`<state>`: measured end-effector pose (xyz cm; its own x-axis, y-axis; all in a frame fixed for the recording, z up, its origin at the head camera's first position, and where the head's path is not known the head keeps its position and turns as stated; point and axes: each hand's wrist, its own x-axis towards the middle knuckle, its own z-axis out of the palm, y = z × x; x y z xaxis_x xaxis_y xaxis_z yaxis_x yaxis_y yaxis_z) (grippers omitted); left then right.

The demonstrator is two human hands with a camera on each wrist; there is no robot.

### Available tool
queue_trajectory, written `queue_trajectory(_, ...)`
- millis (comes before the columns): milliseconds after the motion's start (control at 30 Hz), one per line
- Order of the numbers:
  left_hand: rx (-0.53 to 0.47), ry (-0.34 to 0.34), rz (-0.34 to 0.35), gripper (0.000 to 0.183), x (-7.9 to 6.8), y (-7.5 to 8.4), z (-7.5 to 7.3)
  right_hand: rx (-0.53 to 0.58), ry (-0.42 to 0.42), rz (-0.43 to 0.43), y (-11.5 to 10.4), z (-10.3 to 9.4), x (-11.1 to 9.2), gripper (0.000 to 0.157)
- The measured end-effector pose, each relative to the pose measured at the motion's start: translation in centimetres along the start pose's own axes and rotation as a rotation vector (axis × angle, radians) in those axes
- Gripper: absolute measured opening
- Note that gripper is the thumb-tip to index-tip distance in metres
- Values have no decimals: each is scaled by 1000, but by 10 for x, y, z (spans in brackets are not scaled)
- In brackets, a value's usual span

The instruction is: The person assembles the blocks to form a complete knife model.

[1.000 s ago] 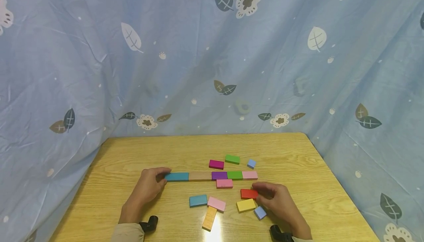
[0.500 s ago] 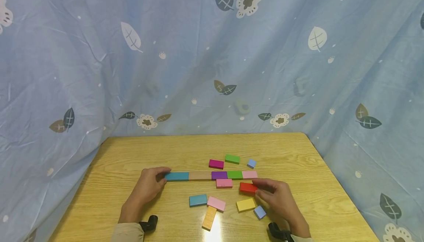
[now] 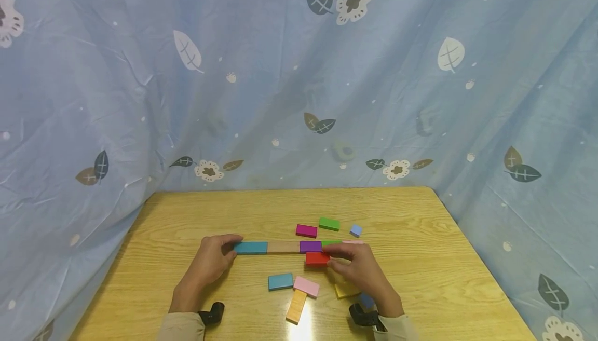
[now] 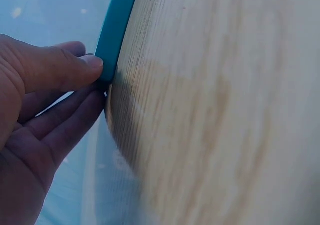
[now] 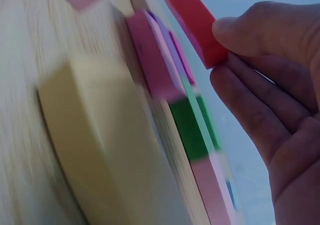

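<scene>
A row of blocks runs across the table: a teal block [image 3: 251,248], a wood-coloured block [image 3: 283,247], a purple block [image 3: 310,246], a green block [image 3: 331,243] and a pale pink block [image 5: 212,187]. My left hand [image 3: 212,260] pinches the teal block's left end between thumb and fingers. My right hand [image 3: 357,266] pinches a red block [image 3: 317,259] by its right end, raised above the table. In the right wrist view a dark pink block [image 5: 155,60] lies against the row, below the red one; the red block hides it in the head view.
Behind the row lie a magenta block [image 3: 306,231], a green block [image 3: 329,223] and a small blue block [image 3: 356,230]. In front are a teal block [image 3: 280,282], a pink block [image 3: 306,286], an orange block [image 3: 296,306] and a yellow block [image 3: 346,290], partly under my right hand.
My right hand has lifted the red block off the table beside the yellow one and carried it left, over the dark pink block. My left hand stays at the teal block.
</scene>
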<state>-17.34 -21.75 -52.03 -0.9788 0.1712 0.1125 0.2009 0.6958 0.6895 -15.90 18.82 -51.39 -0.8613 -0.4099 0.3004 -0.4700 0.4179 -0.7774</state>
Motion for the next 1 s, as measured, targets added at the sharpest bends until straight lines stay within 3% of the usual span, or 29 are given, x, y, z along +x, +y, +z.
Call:
queue_trajectory(167, 10, 1, 1, 40, 1, -1, 1, -77, -32, -30, -3, 18, 16, 30)
queue_trajectory(500, 8, 2, -7, 40, 0, -2, 2, -105, -64, -63, -11, 45, 35, 31)
queue_trajectory(1000, -16, -1, -25, 41, -1, -2, 4, -287, -76, -54, -14, 52, 37, 31)
